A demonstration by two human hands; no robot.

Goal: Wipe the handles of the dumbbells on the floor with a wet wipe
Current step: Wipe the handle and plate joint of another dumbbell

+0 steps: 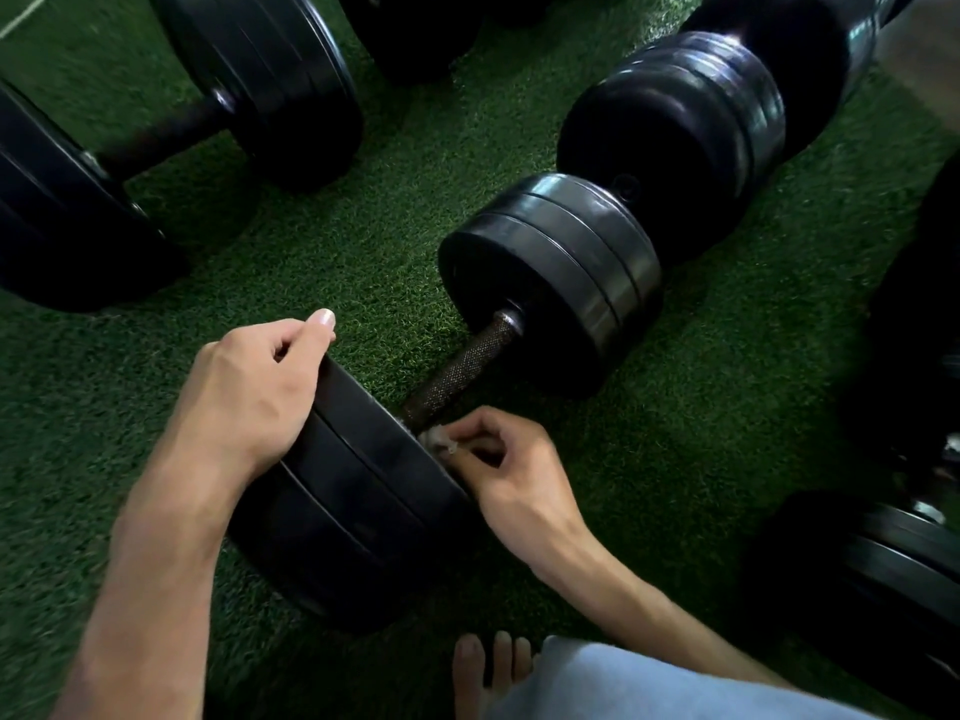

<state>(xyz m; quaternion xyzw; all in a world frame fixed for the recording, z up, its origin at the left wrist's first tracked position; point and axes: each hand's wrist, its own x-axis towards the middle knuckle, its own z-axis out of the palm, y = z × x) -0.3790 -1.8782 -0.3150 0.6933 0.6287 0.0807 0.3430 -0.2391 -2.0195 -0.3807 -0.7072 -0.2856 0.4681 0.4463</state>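
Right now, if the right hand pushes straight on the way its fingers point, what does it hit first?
The right hand, pinching the crumpled white wet wipe, points up-left: it would likely meet the near end of the knurled metal dumbbell handle, beside the near black weight plate. Depth is unclear.

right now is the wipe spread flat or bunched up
Bunched up: the wipe is a small crumpled wad pinched in the right hand against the handle.

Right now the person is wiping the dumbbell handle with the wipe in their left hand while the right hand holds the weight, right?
Not quite. The head view shows the wet wipe pinched in the right hand at the dumbbell handle, while the left hand holds the weight.
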